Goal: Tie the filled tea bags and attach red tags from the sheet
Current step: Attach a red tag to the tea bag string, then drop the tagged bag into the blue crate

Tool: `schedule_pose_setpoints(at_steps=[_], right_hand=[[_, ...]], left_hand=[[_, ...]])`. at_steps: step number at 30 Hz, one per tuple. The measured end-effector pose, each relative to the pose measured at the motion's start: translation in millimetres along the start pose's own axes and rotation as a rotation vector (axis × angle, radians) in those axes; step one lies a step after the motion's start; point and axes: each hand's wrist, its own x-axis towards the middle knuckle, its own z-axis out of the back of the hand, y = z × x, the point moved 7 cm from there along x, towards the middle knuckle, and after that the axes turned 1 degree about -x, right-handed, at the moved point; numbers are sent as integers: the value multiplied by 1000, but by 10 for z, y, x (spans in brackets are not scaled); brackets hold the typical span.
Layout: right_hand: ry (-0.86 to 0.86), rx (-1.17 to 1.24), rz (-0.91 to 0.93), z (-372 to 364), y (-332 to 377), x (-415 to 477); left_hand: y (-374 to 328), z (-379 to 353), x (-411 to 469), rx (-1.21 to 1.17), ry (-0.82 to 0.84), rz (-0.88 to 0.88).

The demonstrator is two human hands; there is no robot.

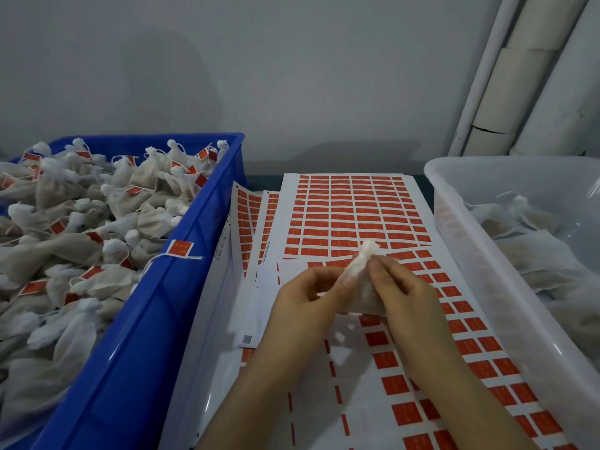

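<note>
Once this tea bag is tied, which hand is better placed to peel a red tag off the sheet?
Probably the right hand. Both hands pinch the tea bag, but the right one sits directly over unpeeled red tags, while the left hand is above the sheet's already stripped part.

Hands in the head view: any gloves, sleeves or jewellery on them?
None that show. The left hand and right hand are bare, with no gloves, rings or watch. Both forearms are bare down to the frame's bottom edge, so no sleeve is in view. Fingernails look short and unpainted.
</note>
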Motion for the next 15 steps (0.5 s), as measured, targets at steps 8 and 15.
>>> schedule_pose_setpoints(at_steps=[8,15], right_hand=[[214,39,-39,-95,-21,78],[167,95,-345,-158,-278,96]], left_hand=[[33,163,9,-152,-163,6],[-552,612,-259,43,-412,-247]])
